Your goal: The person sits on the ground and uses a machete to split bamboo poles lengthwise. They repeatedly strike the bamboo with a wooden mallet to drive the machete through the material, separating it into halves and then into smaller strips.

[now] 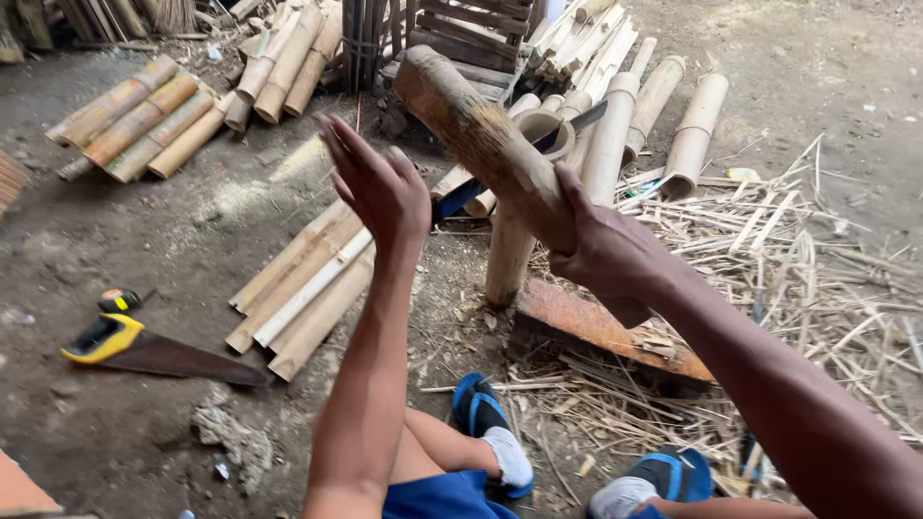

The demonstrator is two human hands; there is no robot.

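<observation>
The right hand point(606, 252) had its grip wrapped round a rough, fibrous wooden club point(486, 144), raised slantwise over an upright bamboo stub point(508, 258); the left hand point(380, 183) was lifted, fingers spread wide, holding nothing; beyond lay smooth, round bamboo sections point(654, 106).

The left hand point(377, 185) is raised on an upright forearm, palm open and flat, fingers straight and held together, pointing up and to the far left — it grips nothing. The right hand point(608, 248) sits a little to the right of it, fingers curled shut in a firm grip, thumb pointing away toward the far side. The right forearm runs in from the near right corner, bare — the left rises from near the knees.
</observation>
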